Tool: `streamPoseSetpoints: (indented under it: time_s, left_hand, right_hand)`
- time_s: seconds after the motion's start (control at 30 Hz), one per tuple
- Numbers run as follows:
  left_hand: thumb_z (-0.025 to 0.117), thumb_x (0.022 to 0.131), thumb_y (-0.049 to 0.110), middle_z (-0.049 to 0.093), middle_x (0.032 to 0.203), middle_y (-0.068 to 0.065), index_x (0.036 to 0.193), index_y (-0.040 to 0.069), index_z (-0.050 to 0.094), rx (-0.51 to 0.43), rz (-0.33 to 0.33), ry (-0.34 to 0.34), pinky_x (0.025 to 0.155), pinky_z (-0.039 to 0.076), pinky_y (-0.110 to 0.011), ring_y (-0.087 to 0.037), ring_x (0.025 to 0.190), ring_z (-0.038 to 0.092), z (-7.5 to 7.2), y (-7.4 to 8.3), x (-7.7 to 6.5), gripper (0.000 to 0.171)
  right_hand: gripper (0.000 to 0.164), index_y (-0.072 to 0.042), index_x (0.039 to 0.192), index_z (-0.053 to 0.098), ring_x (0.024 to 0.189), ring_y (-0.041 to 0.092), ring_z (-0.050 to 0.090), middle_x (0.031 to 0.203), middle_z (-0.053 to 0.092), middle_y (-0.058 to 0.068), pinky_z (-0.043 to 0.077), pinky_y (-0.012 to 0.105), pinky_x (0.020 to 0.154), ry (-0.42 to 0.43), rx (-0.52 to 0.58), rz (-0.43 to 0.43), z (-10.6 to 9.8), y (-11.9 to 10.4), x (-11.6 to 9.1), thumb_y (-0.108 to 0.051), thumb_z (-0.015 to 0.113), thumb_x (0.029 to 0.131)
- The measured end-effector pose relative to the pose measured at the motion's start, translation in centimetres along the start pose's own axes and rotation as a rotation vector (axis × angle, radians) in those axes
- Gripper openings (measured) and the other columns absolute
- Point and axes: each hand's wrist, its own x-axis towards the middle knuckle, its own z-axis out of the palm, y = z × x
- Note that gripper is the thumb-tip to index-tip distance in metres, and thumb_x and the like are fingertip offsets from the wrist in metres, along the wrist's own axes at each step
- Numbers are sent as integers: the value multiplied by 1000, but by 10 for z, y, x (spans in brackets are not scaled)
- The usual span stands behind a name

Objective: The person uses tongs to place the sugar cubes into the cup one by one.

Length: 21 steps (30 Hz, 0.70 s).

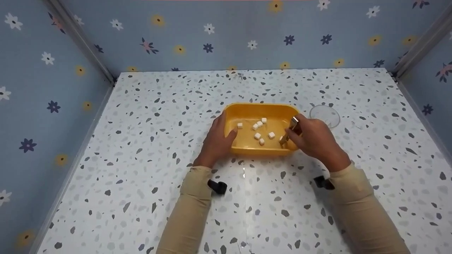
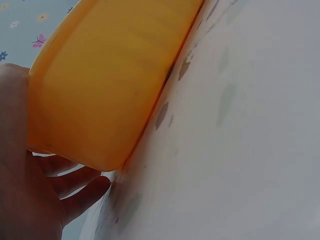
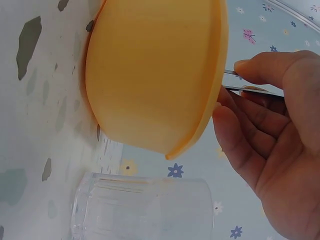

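Observation:
A yellow plastic tub (image 1: 261, 151) stands on the speckled table, with several small white cubes (image 1: 271, 135) scattered over its floor. My left hand (image 1: 219, 139) grips the tub's left end, the thumb over the rim and the fingers along the outside. In my right hand (image 1: 316, 137) I hold small metal tongs (image 1: 294, 121), pinched between thumb and fingers and slanting down into the tub's right side. Their tips are at a white cube near the front right corner; whether they clasp it I cannot tell. The right wrist view shows the tongs' metal arms (image 3: 257, 91) above the rim.
A clear drinking glass (image 1: 325, 116) stands just right of the tub, close behind my right hand. Blue flowered panels (image 1: 233, 35) wall the table at the back and both sides. Speckled tabletop (image 1: 141, 176) extends around the tub.

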Motion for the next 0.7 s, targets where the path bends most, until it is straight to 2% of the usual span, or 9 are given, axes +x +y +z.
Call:
streamPoseSetpoints:
  time_s: [0.47, 0.7]
  left_hand:
    - [51, 99, 39, 27, 163, -5, 163, 20, 14, -10, 21, 15, 116, 28, -40, -22, 144, 34, -1, 0, -1, 76]
    - [51, 99, 40, 26, 163, -4, 163, 22, 13, -25, 24, 0, 116, 28, -41, -23, 144, 34, -2, -1, 0, 76]
  right_hand:
    - [16, -7, 93, 58, 64, 16, 62, 76, 67, 5, 53, 31, 55, -5, -17, 7, 0, -3, 0, -13, 72, 92]
    - [18, -6, 96, 58, 64, 18, 64, 76, 67, 6, 54, 31, 55, 41, -40, -36, -1, -4, 0, -14, 73, 91]
